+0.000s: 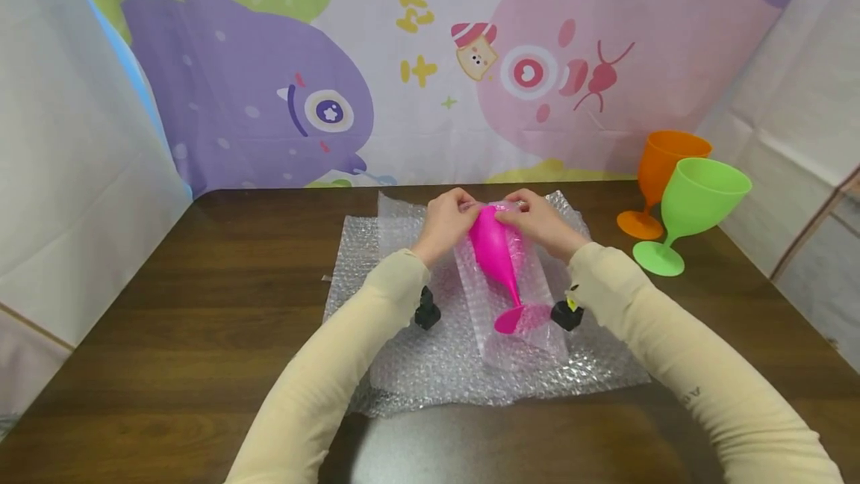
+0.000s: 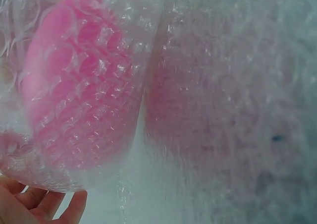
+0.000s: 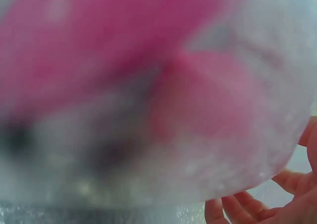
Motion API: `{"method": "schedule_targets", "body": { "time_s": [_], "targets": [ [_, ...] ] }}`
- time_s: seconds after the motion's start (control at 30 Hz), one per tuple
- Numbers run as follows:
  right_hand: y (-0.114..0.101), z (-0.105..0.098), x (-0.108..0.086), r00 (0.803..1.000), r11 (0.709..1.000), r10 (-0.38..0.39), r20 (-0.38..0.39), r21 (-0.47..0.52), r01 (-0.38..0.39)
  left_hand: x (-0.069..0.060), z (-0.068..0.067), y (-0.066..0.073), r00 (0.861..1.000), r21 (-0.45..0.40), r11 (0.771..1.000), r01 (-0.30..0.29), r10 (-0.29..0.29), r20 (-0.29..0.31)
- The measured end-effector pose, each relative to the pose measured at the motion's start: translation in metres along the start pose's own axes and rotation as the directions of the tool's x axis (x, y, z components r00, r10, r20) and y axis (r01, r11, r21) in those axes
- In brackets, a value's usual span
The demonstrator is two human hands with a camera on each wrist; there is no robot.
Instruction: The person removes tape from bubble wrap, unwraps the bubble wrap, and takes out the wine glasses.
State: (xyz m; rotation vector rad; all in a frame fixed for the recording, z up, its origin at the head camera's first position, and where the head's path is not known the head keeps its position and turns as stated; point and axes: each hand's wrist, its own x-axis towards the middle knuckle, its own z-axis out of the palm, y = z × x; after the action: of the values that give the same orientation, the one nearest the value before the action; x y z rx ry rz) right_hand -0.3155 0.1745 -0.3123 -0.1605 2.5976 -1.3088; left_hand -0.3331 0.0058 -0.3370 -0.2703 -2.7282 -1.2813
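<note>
A bright pink plastic goblet (image 1: pixel 493 249) lies tilted on a strip of bubble wrap (image 1: pixel 473 297), its foot toward the person and partly under the film. My left hand (image 1: pixel 449 221) pinches the wrap at the far end, beside the goblet's bowl. On the other side of the bowl, my right hand (image 1: pixel 541 222) pinches the wrap too, its thumb near the goblet. Through the film, the left wrist view shows the pink bowl (image 2: pixel 74 85) above curled fingers (image 2: pixel 47 204). Blurred pink shapes fill much of the right wrist view, with fingers (image 3: pixel 247 206) at the wrap's edge.
Larger bubble wrap sheets (image 1: pixel 410 372) spread over the brown wooden table (image 1: pixel 201 334) beneath the goblet. An orange goblet (image 1: pixel 661 170) and a light green goblet (image 1: pixel 699 200) stand at the back right. A cartoon-printed curtain (image 1: pixel 416 133) hangs behind the table.
</note>
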Motion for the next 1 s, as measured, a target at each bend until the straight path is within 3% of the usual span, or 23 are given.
{"method": "schedule_targets", "body": {
  "time_s": [0.27, 0.57, 1.0],
  "targets": [
    [0.004, -0.002, -0.001, 0.999, 0.997, 0.004, -0.036, 0.078, -0.001, 0.0, 0.0, -0.004, 0.999, -0.016, 0.999, 0.033, -0.033, 0.012],
    [0.01, -0.008, 0.002, 0.989, 0.971, 0.136, -0.064, 0.206, -0.121, -0.002, 0.0, -0.01, 0.997, -0.052, 0.996, 0.075, -0.074, 0.021],
    [0.021, -0.014, 0.001, 0.979, 0.953, 0.193, -0.061, 0.251, -0.172, -0.004, 0.0, -0.013, 0.998, -0.084, 0.994, 0.068, -0.067, 0.017]
  ]
}}
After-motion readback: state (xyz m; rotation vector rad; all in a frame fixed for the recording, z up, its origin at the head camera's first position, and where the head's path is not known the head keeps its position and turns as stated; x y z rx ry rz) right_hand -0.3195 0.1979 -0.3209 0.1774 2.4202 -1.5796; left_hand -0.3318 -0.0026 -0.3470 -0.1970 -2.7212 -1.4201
